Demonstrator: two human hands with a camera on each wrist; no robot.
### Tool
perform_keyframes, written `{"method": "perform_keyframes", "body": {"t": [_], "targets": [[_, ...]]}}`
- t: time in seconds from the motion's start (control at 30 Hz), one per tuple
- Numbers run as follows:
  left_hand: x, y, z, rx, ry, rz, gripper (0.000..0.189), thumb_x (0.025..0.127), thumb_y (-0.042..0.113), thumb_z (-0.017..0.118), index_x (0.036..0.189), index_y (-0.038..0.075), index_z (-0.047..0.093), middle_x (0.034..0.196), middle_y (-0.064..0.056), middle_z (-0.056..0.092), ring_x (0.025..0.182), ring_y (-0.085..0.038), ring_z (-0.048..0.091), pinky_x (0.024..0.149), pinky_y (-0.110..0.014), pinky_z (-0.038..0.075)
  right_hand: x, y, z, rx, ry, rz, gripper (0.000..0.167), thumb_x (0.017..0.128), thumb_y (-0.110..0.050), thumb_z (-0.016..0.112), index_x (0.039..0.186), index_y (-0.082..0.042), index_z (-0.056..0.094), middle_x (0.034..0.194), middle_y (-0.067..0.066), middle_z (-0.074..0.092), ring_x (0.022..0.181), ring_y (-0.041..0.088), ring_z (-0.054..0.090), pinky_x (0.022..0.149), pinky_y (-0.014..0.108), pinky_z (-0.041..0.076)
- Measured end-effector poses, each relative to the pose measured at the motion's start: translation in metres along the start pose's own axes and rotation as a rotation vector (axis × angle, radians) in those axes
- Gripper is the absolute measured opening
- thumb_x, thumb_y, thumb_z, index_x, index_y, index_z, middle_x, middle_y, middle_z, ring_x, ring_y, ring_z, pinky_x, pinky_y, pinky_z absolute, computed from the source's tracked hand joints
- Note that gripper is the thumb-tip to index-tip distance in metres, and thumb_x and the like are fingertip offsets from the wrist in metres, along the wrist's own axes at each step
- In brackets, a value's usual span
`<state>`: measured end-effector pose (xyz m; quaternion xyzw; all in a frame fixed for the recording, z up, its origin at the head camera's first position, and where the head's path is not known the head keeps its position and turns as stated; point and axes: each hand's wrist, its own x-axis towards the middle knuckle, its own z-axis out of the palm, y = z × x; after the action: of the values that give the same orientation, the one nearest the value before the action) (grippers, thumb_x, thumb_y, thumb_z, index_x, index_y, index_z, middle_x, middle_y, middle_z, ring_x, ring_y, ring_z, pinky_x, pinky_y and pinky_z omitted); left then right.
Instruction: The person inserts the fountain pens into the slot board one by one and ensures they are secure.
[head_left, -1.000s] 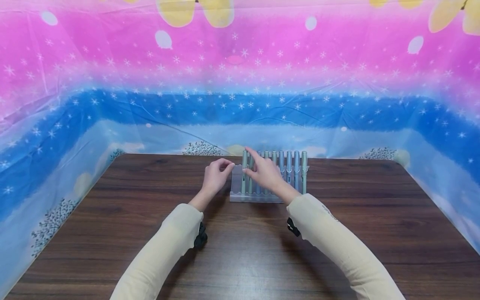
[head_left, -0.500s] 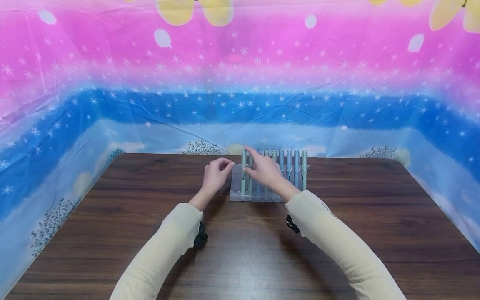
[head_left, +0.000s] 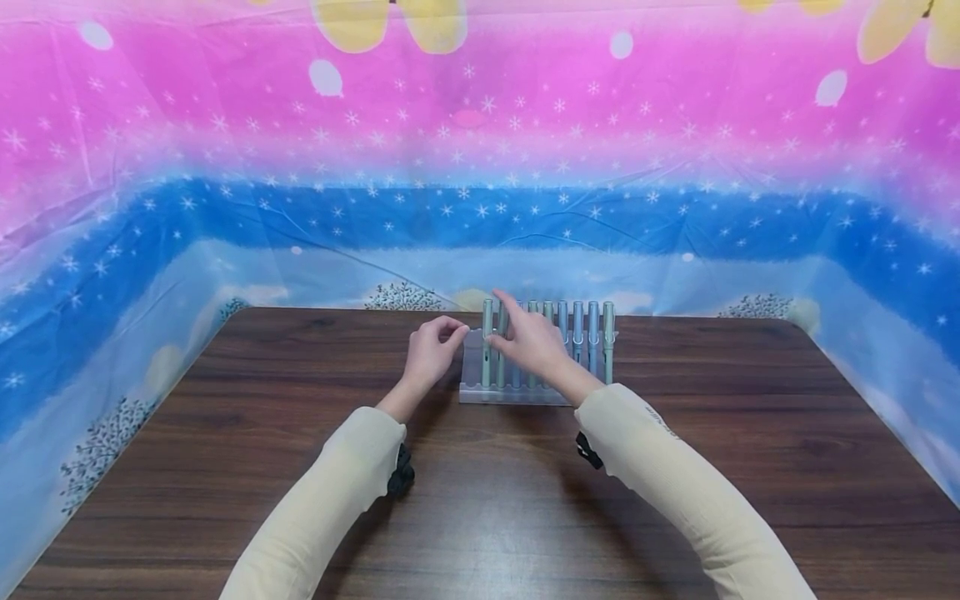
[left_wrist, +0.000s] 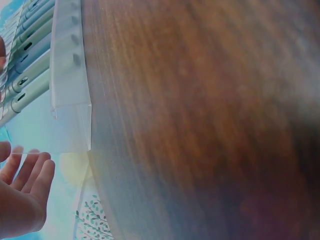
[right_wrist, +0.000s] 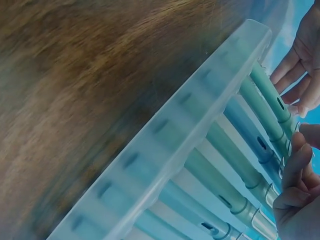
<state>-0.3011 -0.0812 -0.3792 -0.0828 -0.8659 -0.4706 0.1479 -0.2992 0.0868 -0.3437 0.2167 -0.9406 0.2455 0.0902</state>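
A clear pen stand [head_left: 474, 395] near the back of the table holds a row of green and blue capped pens [head_left: 593, 333], all upright. At its left edge my left hand [head_left: 430, 352] pinches the clear plate between thumb and fingers; the left wrist view shows those fingers [left_wrist: 42, 177] behind the plate. My right hand [head_left: 536, 342] reaches across the row from the right. Its thumb lies at the clip of the leftmost green pen [head_left: 487, 367], while the straight index finger points up beside that cap. Several middle pens are partly hidden behind this hand.
The dark wooden table [head_left: 480, 517] stretches out on both sides of the stand. A pink and blue patterned cloth [head_left: 480, 217] hangs close behind its far edge. Black straps [head_left: 402, 471] sit at the cuffs of both cream sleeves.
My right index fingertip has shifted slightly right, off the top of the leftmost pen. That pen has moved slightly left in the stand. My left hand stays in place.
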Motion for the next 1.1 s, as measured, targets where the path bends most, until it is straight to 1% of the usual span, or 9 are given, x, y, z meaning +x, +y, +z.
{"method": "perform_keyframes", "body": {"t": [0.13,0.23,0.43,0.63,0.77,0.87,0.97,1.1], "targets": [[0.0,0.0,0.0,-0.002,0.006,0.005,0.02,0.087,0.02,0.057,0.093,0.003,0.065,0.092,-0.009,0.063,0.086,-0.021,0.057,0.077,-0.035,0.043,-0.005,0.004,-0.002,0.012,0.037,-0.029,0.069,0.082,-0.031,0.062,0.139,-0.02,0.024,0.058,-0.004,0.05,0.044,0.012,0.045,0.037,0.026,0.036],[0.001,0.0,0.0,0.004,0.005,0.005,0.019,0.087,0.02,0.057,0.093,0.003,0.065,0.092,-0.009,0.063,0.086,-0.021,0.057,0.077,-0.035,0.043,-0.01,0.007,-0.005,0.01,0.05,-0.048,0.067,0.083,-0.03,0.062,0.138,-0.021,0.026,0.057,-0.006,0.05,0.043,0.012,0.045,0.038,0.026,0.036],[0.001,-0.002,-0.001,0.026,-0.017,0.008,0.019,0.088,0.019,0.056,0.094,0.003,0.064,0.095,-0.01,0.063,0.089,-0.021,0.056,0.079,-0.035,0.043,-0.024,0.015,-0.011,-0.001,0.054,-0.072,0.062,0.083,-0.029,0.061,0.136,-0.019,0.03,0.056,-0.007,0.049,0.043,0.01,0.044,0.037,0.026,0.035],[0.0,-0.001,-0.005,0.064,-0.03,0.032,0.02,0.089,0.02,0.054,0.095,0.004,0.064,0.095,-0.009,0.063,0.091,-0.022,0.056,0.08,-0.035,0.042,-0.039,0.029,-0.017,0.001,0.084,-0.114,0.058,0.084,-0.026,0.06,0.134,-0.016,0.034,0.054,-0.009,0.049,0.04,0.008,0.042,0.035,0.025,0.033],[-0.001,0.0,-0.006,0.079,-0.052,0.049,0.021,0.09,0.02,0.052,0.096,0.003,0.063,0.097,-0.01,0.063,0.092,-0.023,0.056,0.081,-0.037,0.041,-0.049,0.039,-0.021,-0.009,0.097,-0.126,0.055,0.083,-0.024,0.06,0.133,-0.015,0.037,0.054,-0.01,0.048,0.039,0.007,0.041,0.034,0.025,0.031],[-0.001,0.0,-0.008,0.09,-0.072,0.047,0.025,0.091,0.022,0.05,0.1,0.003,0.062,0.099,-0.011,0.062,0.092,-0.024,0.055,0.081,-0.038,0.041,-0.057,0.045,-0.025,-0.035,0.094,-0.124,0.053,0.084,-0.024,0.06,0.131,-0.014,0.038,0.054,-0.01,0.047,0.039,0.007,0.039,0.033,0.025,0.029],[-0.003,0.002,-0.01,0.113,-0.099,0.038,0.032,0.093,0.028,0.045,0.106,0.004,0.061,0.102,-0.011,0.061,0.094,-0.026,0.054,0.082,-0.04,0.04,-0.064,0.05,-0.031,-0.05,0.084,-0.12,0.052,0.084,-0.025,0.06,0.131,-0.013,0.039,0.055,-0.01,0.047,0.038,0.007,0.039,0.033,0.025,0.029],[-0.008,0.003,-0.013,0.173,-0.149,0.056,0.043,0.094,0.036,0.038,0.119,0.005,0.053,0.114,-0.012,0.056,0.104,-0.027,0.05,0.087,-0.042,0.037,-0.074,0.056,-0.041,-0.053,0.076,-0.105,0.051,0.084,-0.025,0.06,0.129,-0.013,0.041,0.057,-0.01,0.048,0.039,0.008,0.04,0.034,0.026,0.03]]}}
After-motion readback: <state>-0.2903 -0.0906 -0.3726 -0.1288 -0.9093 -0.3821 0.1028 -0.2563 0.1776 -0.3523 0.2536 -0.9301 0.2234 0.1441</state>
